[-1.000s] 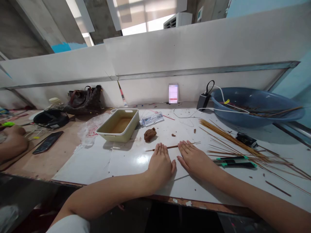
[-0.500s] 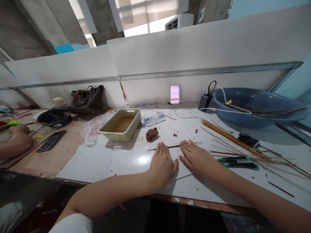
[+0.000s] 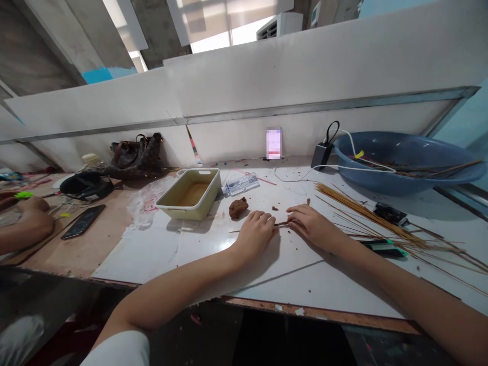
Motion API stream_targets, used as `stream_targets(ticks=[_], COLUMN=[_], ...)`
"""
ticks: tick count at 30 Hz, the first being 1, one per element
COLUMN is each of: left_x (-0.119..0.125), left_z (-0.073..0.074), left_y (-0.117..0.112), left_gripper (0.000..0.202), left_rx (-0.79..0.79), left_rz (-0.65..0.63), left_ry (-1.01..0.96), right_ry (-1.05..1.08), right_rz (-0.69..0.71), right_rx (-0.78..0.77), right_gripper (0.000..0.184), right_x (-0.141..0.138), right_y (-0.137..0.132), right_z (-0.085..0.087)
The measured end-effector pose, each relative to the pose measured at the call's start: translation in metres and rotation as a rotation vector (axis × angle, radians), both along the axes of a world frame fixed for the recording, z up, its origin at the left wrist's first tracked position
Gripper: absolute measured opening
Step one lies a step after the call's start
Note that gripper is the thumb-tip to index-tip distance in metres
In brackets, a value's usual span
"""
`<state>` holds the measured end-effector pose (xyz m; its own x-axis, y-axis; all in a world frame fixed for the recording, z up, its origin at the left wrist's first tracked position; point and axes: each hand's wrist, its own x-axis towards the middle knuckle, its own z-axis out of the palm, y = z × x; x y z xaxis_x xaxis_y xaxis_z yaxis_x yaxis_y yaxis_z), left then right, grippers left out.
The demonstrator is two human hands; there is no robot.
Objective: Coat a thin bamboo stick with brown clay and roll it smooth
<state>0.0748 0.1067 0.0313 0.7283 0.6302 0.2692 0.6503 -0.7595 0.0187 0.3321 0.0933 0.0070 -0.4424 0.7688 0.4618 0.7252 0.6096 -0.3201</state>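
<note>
Both my hands rest on the white table top. My left hand and my right hand have their fingers curled over a thin brown-coated stick that lies across the table between them. A short piece of the stick shows between the two hands, and its thin end pokes out left of my left hand. A lump of brown clay-like paste lies just beyond my left hand.
A cream tray stands behind the paste. Several bamboo sticks fan out to the right, beside a green-handled tool and a blue basin. A phone leans on the partition. Another person's hand is at the far left.
My hands slid forward from lying flat behind the stick and now curl their fingers over it. The camera shifted slightly.
</note>
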Motion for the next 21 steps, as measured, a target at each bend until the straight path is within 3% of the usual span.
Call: stream_targets(ticks=[7,15,21], left_x=[0.001,0.004,0.003], left_z=[-0.002,0.0,0.002], left_y=[0.001,-0.004,-0.005], left_gripper=[0.029,0.027,0.031], left_rx=[-0.053,-0.137,-0.242], left_rz=[-0.035,-0.014,-0.01], left_ry=[-0.025,-0.099,-0.129], right_ry=[0.061,0.088,0.144], right_rz=[0.02,0.07,0.085], right_rx=[-0.148,-0.148,-0.147], right_gripper=[0.022,0.026,0.026], right_x=[-0.015,-0.023,-0.025], right_y=[-0.017,-0.024,-0.025], right_z=[0.01,0.016,0.011])
